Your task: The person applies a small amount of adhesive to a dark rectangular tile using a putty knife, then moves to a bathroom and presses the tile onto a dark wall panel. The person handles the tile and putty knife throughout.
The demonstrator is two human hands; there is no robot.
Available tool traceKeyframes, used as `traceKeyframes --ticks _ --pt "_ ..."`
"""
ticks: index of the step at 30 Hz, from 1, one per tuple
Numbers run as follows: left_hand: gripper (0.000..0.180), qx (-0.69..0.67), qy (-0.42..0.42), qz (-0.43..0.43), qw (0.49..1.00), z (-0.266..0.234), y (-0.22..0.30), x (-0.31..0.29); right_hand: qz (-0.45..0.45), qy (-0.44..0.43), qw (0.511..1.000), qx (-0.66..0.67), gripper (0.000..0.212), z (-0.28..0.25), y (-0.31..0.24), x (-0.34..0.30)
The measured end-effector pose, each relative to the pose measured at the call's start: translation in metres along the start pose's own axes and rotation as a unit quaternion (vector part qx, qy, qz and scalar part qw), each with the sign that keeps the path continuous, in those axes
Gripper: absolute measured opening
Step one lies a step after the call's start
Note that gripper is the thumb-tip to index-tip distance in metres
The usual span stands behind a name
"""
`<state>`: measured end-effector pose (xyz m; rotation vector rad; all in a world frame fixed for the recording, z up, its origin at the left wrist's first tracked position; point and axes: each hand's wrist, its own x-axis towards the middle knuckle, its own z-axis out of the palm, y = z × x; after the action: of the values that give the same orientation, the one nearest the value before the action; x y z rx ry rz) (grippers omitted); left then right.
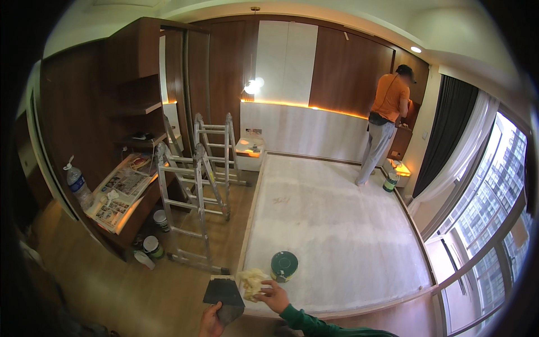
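Observation:
At the bottom of the view, my left hand [211,321] is closed round the lower edge of a dark, flat, tapered plate [223,295] with a pale strip along its far edge. I cannot make out exactly what tool it is. My right hand [274,296], in a green sleeve, pinches a crumpled cream cloth [252,282] close to the plate's right side. Just beyond the cloth, a round tub with a dark green lid [284,265] stands on the near edge of the pale low platform [337,224].
An aluminium folding ladder [199,196] stands left of the platform. Further left are a newspaper-covered desk [120,194], a large water bottle [78,182] and paint buckets [152,246]. A person in orange [388,101] works at the far right wall, near another tub [391,181].

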<state>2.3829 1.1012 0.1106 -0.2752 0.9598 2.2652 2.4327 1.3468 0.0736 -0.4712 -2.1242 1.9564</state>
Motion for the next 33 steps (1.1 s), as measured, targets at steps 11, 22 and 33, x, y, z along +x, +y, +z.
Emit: traceKeyframes --ticks 11,22,33 --pt "0.047 -0.006 -0.072 0.011 0.997 -0.038 0.023 -0.051 -0.111 -0.171 0.971 -0.126 0.047 0.104 -0.024 -0.034" --pt "0.034 0.004 0.076 0.061 0.995 0.007 0.014 0.006 0.062 -0.299 0.935 0.182 0.039 0.033 -0.04 0.034" --pt "0.017 0.157 0.197 0.177 0.951 0.01 0.02 0.01 0.2 -0.369 0.895 0.153 0.053 0.054 -0.064 0.091"
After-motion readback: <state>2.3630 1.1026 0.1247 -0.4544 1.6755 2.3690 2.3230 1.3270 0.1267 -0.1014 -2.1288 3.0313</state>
